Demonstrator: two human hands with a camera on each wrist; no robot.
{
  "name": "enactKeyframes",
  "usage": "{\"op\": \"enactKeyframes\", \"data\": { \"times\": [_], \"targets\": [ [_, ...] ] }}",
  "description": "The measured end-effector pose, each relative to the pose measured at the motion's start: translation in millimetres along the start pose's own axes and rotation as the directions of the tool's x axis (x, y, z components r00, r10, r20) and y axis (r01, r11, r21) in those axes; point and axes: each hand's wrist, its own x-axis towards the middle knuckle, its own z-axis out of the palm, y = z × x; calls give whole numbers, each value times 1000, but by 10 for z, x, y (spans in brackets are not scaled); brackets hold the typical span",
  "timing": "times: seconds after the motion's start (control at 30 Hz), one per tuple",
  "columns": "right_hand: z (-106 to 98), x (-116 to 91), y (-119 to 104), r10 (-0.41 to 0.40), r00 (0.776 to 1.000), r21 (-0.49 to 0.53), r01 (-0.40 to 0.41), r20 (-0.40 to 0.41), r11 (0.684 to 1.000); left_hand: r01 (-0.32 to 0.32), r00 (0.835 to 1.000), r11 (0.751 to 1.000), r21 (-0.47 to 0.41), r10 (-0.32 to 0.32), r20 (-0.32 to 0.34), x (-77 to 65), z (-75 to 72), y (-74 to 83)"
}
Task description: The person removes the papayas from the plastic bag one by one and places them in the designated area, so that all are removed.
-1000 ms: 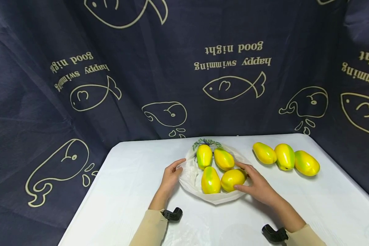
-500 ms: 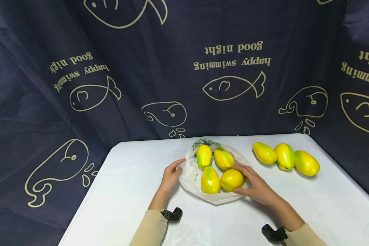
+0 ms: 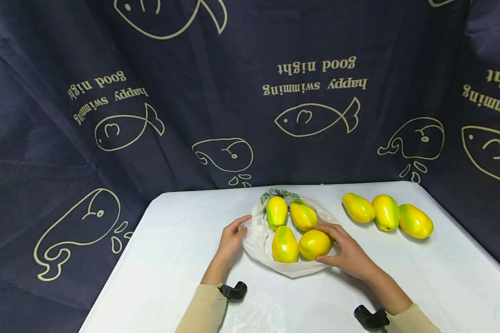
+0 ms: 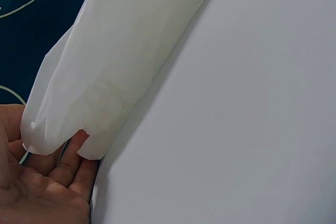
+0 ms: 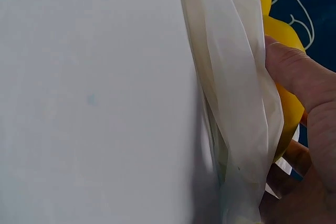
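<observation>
A white plastic bag [image 3: 291, 269] with a green leafy print lies spread open on the table, and several yellow-green papayas sit in its mouth. My left hand [image 3: 232, 238] holds the bag's left rim, the film [image 4: 100, 98] running between thumb and fingers in the left wrist view. At the front right of the bag my right hand [image 3: 345, 247] grips a yellow papaya [image 3: 315, 244], thumb at the near side and fingers at the far side. Seen from the right wrist, the thumb [image 5: 294, 69] presses against this papaya, just beyond the bag's edge. Beside it lies another papaya [image 3: 285, 244].
To the right of the bag, three more papayas [image 3: 386, 212] lie in a row on the white table [image 3: 191, 222]. A dark curtain [image 3: 233, 92] with fish drawings and lettering hangs behind and along both sides.
Over the first half second the right hand and its papaya shifted slightly left, and the papaya turned a little. Since then both have stayed put. The left hand has not moved.
</observation>
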Motion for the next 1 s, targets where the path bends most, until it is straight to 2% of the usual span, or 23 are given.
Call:
{"op": "enactKeyframes", "data": {
  "times": [0.27, 0.53, 0.7, 0.8, 1.0],
  "targets": [
    [-15, -6, -18, -18, 1000, -10, 17, -14, 1000, -2, 1000, 1000, -5, 2, 5, -4, 2, -2],
    [-45, -19, -13, -47, 997, 11, 47, -59, 999, -19, 1000, 1000, -21, 19, 12, -1, -3, -6],
    [-73, -27, -29, -95, 989, -10, 95, -114, 995, -14, 1000, 1000, -27, 14, 13, -3, 0, 9],
    [-107, -35, -41, -117, 980, -20, 116, -159, 993, 0, 1000, 1000, -19, 1, 16, -23, 1, 63],
    [-196, -55, -60, -101, 971, -66, 89, -218, 994, -1, 1000, 1000, -15, 2, 27, -171, -5, 325]
  ]
}}
